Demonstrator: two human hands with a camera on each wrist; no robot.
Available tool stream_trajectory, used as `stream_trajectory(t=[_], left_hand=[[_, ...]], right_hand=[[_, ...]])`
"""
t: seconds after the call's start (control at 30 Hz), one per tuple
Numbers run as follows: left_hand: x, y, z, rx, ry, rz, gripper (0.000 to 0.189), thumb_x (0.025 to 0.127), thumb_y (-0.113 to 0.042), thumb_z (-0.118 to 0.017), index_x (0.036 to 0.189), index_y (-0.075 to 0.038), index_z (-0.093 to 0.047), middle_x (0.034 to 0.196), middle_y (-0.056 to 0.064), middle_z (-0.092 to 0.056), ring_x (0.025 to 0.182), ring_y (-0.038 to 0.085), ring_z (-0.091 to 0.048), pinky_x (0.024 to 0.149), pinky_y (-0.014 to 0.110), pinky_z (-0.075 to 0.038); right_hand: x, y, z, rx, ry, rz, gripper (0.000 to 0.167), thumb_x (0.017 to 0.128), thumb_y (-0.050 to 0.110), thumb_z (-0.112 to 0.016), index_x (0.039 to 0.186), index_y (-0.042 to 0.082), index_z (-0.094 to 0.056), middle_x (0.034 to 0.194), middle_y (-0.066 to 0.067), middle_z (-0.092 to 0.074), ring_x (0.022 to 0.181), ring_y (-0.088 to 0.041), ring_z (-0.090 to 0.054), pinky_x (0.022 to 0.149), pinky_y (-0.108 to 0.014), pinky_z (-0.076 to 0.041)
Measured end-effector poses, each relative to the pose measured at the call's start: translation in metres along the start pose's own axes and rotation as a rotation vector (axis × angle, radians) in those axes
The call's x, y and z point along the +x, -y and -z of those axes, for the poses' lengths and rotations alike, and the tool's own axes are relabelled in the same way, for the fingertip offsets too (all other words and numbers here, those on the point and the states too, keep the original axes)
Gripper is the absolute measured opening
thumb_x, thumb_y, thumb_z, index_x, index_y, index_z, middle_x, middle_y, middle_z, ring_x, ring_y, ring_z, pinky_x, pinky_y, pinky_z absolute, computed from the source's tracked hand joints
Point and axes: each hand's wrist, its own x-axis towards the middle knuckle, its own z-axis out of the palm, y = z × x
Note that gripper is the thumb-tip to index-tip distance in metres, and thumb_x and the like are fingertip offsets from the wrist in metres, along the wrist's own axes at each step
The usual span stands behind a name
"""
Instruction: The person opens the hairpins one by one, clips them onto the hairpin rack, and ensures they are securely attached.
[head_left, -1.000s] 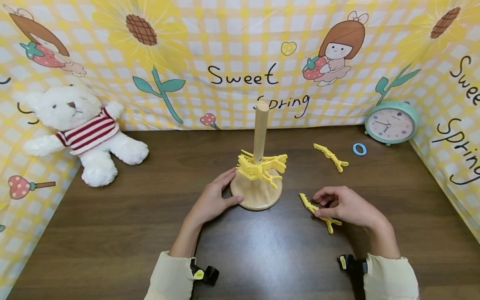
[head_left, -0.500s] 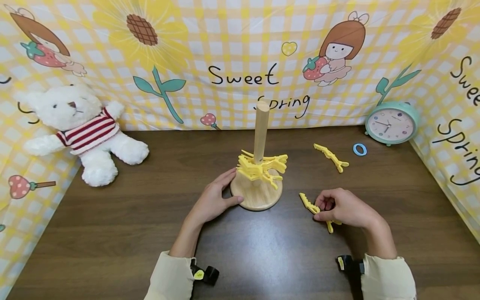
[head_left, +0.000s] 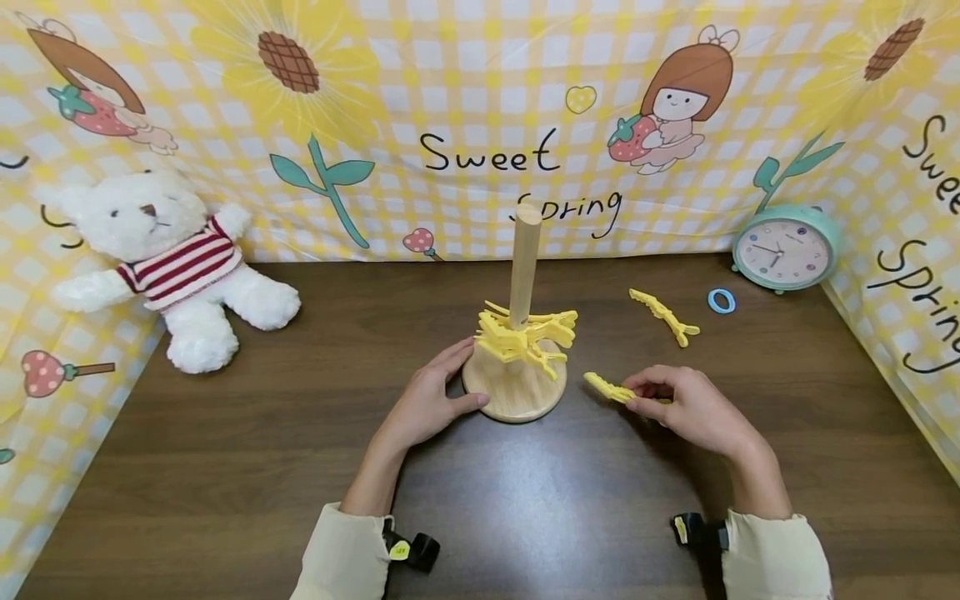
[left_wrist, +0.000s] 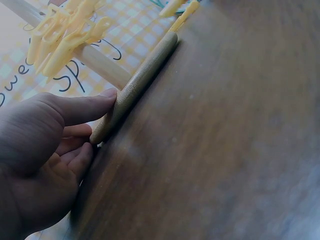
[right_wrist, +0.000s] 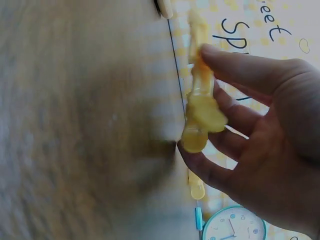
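Note:
My left hand [head_left: 431, 400] grips the left rim of a wooden stand, thumb on top of its round base [head_left: 523, 402] and fingers at its edge. An upright dowel [head_left: 526, 258] rises from the base, with several yellow alligator hair clips [head_left: 517, 335] around its lower part. Right of the stand, my right hand [head_left: 693, 408] pinches one yellow hair clip [head_left: 609, 387] by thumb and fingers, above the table. In the right wrist view the clip's two rounded finger pads [right_wrist: 195, 139] face the camera.
Another yellow hair clip [head_left: 663, 317] lies at the back right, beside a blue ring [head_left: 722, 301]. Behind them stands a mint alarm clock [head_left: 784, 250]. A white teddy bear [head_left: 180, 250] in a striped sweater sits at the left. Patterned cloth [head_left: 465, 100] walls the dark wooden table [head_left: 300, 500].
My right hand has closed on the hair clip and picked it up off the table, swinging its tip up and leftward. The left hand keeps its hold on the stand.

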Motion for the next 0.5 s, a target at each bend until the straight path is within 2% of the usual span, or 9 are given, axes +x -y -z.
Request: stream_trajectory(t=[0.2,0.33,0.4,0.5], left_hand=[[-0.0001,-0.0008,0.0005,0.005,-0.001,-0.001,0.080,0.090,-0.022,-0.080,0.155,-0.001,-0.039,0.162,0.005,-0.035,0.150,0.022,-0.027,0.120,0.046,-0.025],[-0.0005,-0.0019,0.0008,0.003,-0.001,0.003,0.079,0.090,-0.022,-0.080,0.154,0.000,-0.039,0.162,0.006,-0.035,0.150,0.023,-0.027,0.120,0.046,-0.025],[-0.0007,-0.0022,0.0009,0.001,-0.001,0.004,0.079,0.090,-0.021,-0.080,0.154,0.000,-0.039,0.162,0.006,-0.035,0.150,0.023,-0.027,0.120,0.046,-0.025],[-0.0007,-0.0023,0.0010,-0.001,-0.002,0.002,0.079,0.090,-0.021,-0.080,0.154,0.000,-0.039,0.162,0.006,-0.035,0.150,0.023,-0.027,0.120,0.046,-0.025]], right_hand=[[0.0002,0.0031,-0.0023,-0.009,-0.148,0.066,0.020,0.095,0.008,-0.072,0.115,0.009,-0.076,0.097,0.004,-0.069,0.084,-0.013,-0.058,0.071,-0.027,-0.050],[0.0005,0.0057,-0.0029,0.009,-0.195,0.054,0.022,0.098,0.013,-0.069,0.119,0.009,-0.075,0.097,0.003,-0.069,0.082,-0.014,-0.057,0.069,-0.026,-0.050],[0.0011,0.0067,-0.0039,0.011,-0.222,0.045,0.022,0.098,0.013,-0.070,0.119,0.008,-0.074,0.095,0.001,-0.069,0.080,-0.015,-0.058,0.067,-0.025,-0.049],[0.0027,0.0089,-0.0056,0.030,-0.266,0.018,0.014,0.096,0.011,-0.072,0.110,0.008,-0.072,0.091,-0.002,-0.068,0.077,-0.016,-0.059,0.065,-0.024,-0.049]])
